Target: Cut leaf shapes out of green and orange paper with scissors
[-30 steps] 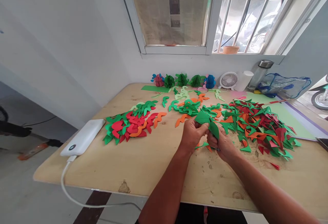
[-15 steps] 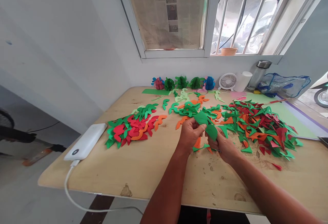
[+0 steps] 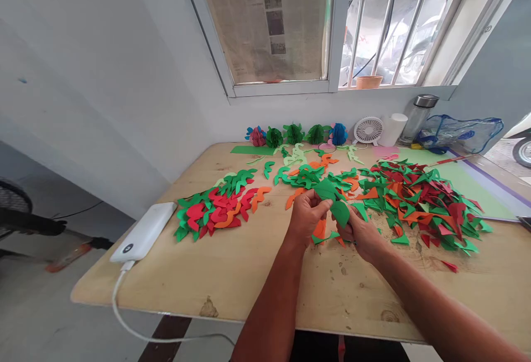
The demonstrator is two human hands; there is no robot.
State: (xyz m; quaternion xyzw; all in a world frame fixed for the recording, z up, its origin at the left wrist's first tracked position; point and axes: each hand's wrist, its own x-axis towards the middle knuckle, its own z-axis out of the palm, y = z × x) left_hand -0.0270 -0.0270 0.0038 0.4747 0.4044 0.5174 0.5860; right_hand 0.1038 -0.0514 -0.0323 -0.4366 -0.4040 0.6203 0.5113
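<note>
A green paper piece (image 3: 326, 189) is pinched between the thumb and fingers of my left hand (image 3: 307, 210), above the middle of the wooden table. My right hand (image 3: 360, 230) is closed just to the right, at the lower part of the green paper, where a rounded green flap (image 3: 341, 214) hangs down. What its fingers grip is too small and hidden to make out. Under and behind both hands lie green and orange paper cutouts (image 3: 307, 176). Right of my hands spreads a large heap of green, red and orange paper scraps (image 3: 418, 202).
Red, green and orange cutouts (image 3: 219, 207) lie on the left, near a white power bank (image 3: 143, 232) with a cable. Along the wall stand paper honeycomb figures (image 3: 293, 134), a small white fan (image 3: 368, 130), a glass bottle (image 3: 418, 119) and a clear blue-edged pouch (image 3: 464, 133).
The camera view has shifted slightly. Both hands keep nearly the same place, and the rounded green flap has tilted a little to the left.
</note>
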